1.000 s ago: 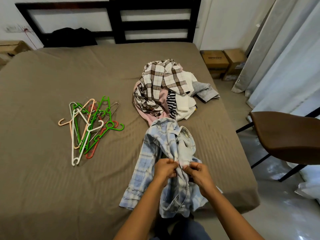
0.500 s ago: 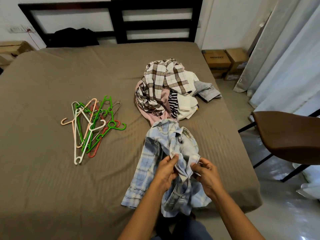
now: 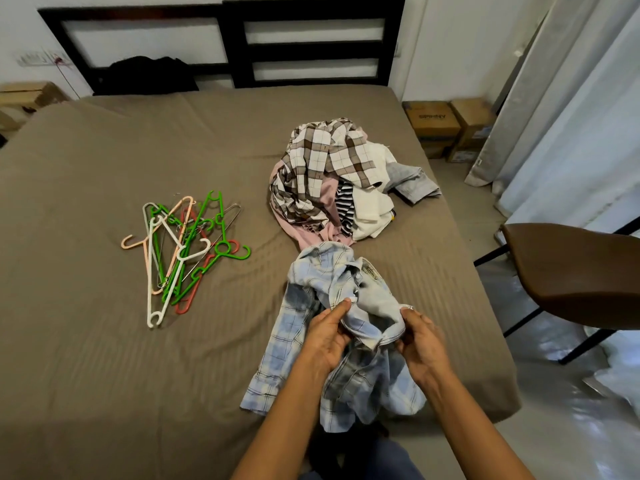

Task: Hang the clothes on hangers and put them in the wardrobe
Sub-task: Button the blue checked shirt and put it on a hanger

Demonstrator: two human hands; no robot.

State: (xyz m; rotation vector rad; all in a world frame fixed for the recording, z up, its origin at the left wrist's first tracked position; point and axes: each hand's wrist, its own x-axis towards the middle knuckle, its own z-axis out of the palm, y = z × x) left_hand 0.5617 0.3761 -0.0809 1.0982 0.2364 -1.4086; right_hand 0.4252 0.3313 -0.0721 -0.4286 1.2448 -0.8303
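Note:
A crumpled light-blue plaid shirt lies at the near right edge of the brown bed. My left hand pinches its fabric near the collar, thumb up. My right hand grips the cloth a little to the right, with a fold stretched between both hands. A heap of plastic hangers, green, white, peach and red, lies on the bed to the left. A pile of other clothes, topped by a brown-and-white check shirt, sits beyond the blue shirt. No wardrobe is in view.
A brown chair stands right of the bed. Cardboard boxes sit on the floor at the far right by white curtains. A dark garment lies against the black headboard.
My hands have moved apart, spreading the shirt's fabric between them. The shirt's upper part has shifted slightly; hangers and the pile stay put.

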